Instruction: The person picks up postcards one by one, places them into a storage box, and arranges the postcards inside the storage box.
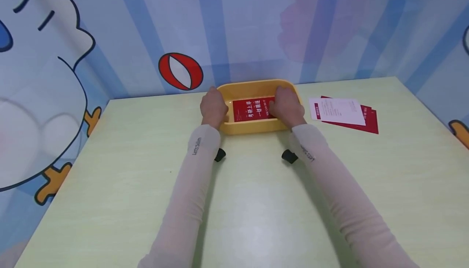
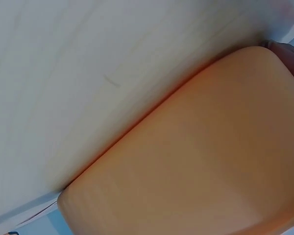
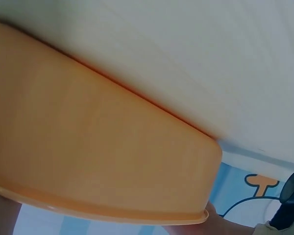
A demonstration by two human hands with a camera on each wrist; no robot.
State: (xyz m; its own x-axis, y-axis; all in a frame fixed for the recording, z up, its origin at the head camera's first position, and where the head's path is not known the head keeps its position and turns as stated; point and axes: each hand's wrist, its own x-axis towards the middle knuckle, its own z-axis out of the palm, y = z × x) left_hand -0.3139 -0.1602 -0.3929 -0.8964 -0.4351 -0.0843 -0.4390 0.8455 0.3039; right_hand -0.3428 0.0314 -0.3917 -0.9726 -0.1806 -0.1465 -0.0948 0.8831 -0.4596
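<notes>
A shallow yellow-orange plastic tray (image 1: pixel 253 128) sits at the back of the table. My left hand (image 1: pixel 214 107) grips its left end, and my right hand (image 1: pixel 288 106) holds the right end with the thumb side over the inside. Flat inside the tray lies a red card (image 1: pixel 253 110) with white lettering, its right end partly hidden by the right hand. Both wrist views are filled by the outer wall of the tray (image 2: pixel 186 156), its base edge close against the tabletop. Fingers (image 2: pixel 290 56) show at a tray corner in the left wrist view.
Right of the tray, a white printed sheet (image 1: pixel 338 111) overlaps red cards (image 1: pixel 371 122) on the pale table (image 1: pixel 249 203). A blue striped cartoon backdrop (image 1: pixel 249 27) stands right behind the table's back edge. Dark wrist cameras (image 1: pixel 289 156) stick out inward below both wrists.
</notes>
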